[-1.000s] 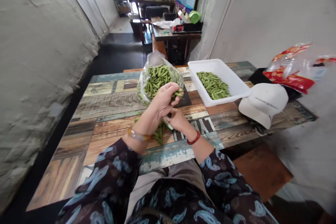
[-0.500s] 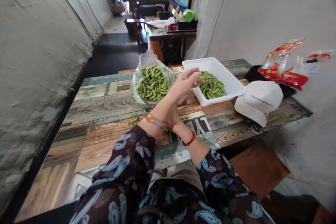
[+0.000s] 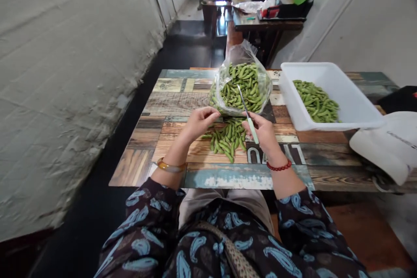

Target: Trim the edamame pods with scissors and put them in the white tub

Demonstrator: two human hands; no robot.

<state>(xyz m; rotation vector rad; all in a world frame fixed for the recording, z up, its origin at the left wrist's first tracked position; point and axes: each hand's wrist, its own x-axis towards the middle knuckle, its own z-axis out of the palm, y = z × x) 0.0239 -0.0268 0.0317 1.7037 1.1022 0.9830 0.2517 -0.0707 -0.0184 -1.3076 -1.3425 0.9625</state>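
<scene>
My right hand [image 3: 264, 134] is closed round a small knife [image 3: 246, 115] with a pale green handle, its blade pointing up and away over the bean bag. My left hand [image 3: 199, 122] rests with curled fingers at the left edge of a loose pile of green bean pods [image 3: 228, 137] on the table; whether it holds a pod is unclear. Just behind the pile stands an open clear plastic bag of bean pods [image 3: 243, 83]. To the right sits a white plastic tub [image 3: 352, 113] holding more pods [image 3: 315, 102].
The patchwork wooden table [image 3: 169, 139] runs left to a grey wall. A white cap [image 3: 389, 145] lies at the right edge beside a dark object. Behind stands another table [image 3: 267, 17] with a black tray, a green lid and clutter. Dark floor lies to the left.
My left hand reached to the white tub, then came back to the pile by the bag. My right hand now shows the knife raised. The view swung left and down.
</scene>
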